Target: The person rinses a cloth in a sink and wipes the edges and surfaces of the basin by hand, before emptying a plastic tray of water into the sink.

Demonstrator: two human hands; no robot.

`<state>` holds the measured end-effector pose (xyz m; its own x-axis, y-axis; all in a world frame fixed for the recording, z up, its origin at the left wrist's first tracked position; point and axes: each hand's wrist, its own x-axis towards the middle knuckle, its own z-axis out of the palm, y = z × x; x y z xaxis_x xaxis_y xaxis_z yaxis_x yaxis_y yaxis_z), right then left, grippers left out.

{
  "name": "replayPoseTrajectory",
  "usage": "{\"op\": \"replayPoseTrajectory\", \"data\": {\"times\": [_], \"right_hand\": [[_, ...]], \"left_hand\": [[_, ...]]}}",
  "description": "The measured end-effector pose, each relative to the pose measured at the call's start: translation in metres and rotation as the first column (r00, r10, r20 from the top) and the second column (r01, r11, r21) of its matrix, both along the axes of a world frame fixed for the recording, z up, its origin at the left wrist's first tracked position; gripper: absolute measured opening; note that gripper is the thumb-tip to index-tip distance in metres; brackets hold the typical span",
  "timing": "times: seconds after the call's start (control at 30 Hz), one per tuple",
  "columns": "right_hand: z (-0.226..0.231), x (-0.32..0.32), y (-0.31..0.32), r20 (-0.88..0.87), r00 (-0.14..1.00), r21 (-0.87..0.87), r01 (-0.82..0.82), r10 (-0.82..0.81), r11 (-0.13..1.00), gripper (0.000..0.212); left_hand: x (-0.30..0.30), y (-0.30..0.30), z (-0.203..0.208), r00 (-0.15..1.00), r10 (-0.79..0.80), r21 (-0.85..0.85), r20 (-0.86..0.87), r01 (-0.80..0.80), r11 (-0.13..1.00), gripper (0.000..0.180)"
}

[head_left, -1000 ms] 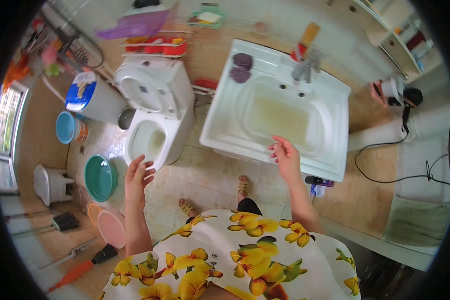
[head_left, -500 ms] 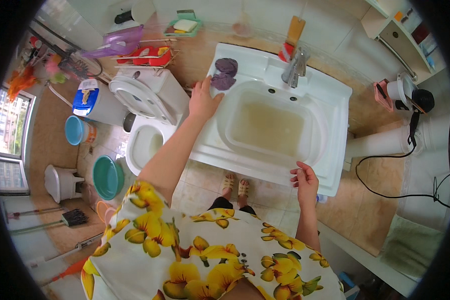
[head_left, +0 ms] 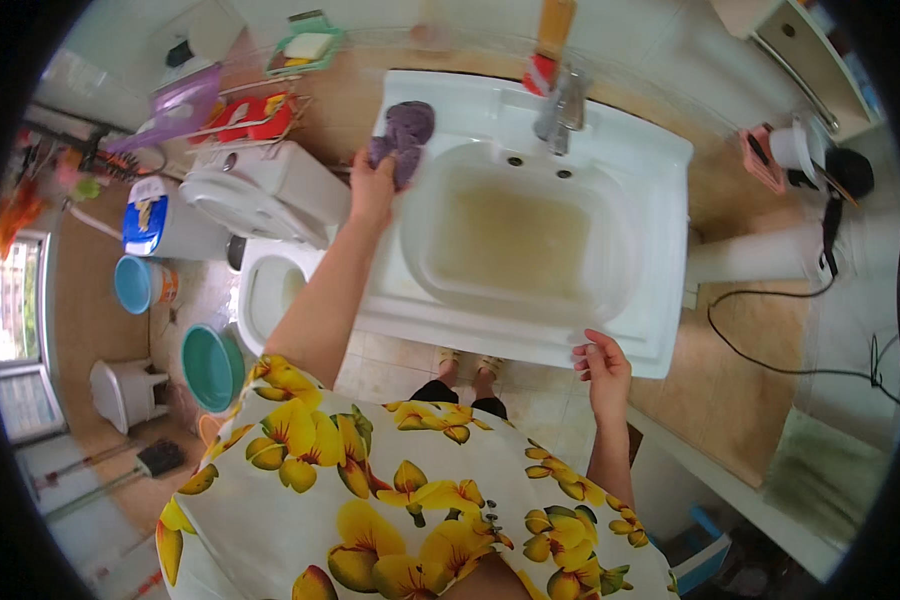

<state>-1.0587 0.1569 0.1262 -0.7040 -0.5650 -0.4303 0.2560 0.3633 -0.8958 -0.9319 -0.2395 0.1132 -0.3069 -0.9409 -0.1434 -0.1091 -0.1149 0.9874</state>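
My left hand (head_left: 373, 192) is closed on the near end of a crumpled purple cloth (head_left: 408, 132) at the sink's far left corner. The cloth is bunched and twisted, and its far part reaches past my fingertips toward the wall. Cloudy, yellowish water (head_left: 515, 240) stands in the basin of the white sink (head_left: 660, 240). Over the sink's near right rim hovers my right hand (head_left: 606, 375), its fingers loosely bent and apart, holding nothing. A chrome faucet (head_left: 565, 110) rises at the back of the basin.
Left of the sink stands a toilet (head_left: 255, 285) with its lid raised. Beyond it are a green basin (head_left: 211, 368), a blue bucket (head_left: 135, 284) and a stool (head_left: 125, 392). A red-and-wood brush (head_left: 542, 70) leans behind the faucet. A black cable (head_left: 770, 370) trails at the right.
My left hand has moved from the sink's left rim onto the purple cloth and closed on it. The cloth has shifted and changed shape. The right hand stays near the front rim.
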Motion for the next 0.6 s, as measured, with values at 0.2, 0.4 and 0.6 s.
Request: {"op": "replayPoseTrajectory", "data": {"times": [0.2, 0.4, 0.6], "right_hand": [[0.019, -0.011, -0.048, 0.000, 0.999, -0.021, -0.054, 0.054, 0.998, 0.025], [0.052, 0.010, -0.122, 0.285, 0.936, -0.216, -0.147, 0.206, 0.965, 0.049], [0.035, 0.008, -0.145, 0.456, 0.888, -0.345, 0.121, 0.054, 0.931, 0.035]], "left_hand": [[0.007, 0.057, 0.035, 0.894, 0.021, 0.402, -0.447, 0.180, 0.898, 0.021], [0.000, 0.129, 0.033, 0.908, -0.380, 0.268, -0.178, 0.416, 0.869, 0.037], [-0.019, 0.096, 0.047, 0.865, -0.382, -0.283, 0.325, 0.474, 0.834, 0.033]]}}
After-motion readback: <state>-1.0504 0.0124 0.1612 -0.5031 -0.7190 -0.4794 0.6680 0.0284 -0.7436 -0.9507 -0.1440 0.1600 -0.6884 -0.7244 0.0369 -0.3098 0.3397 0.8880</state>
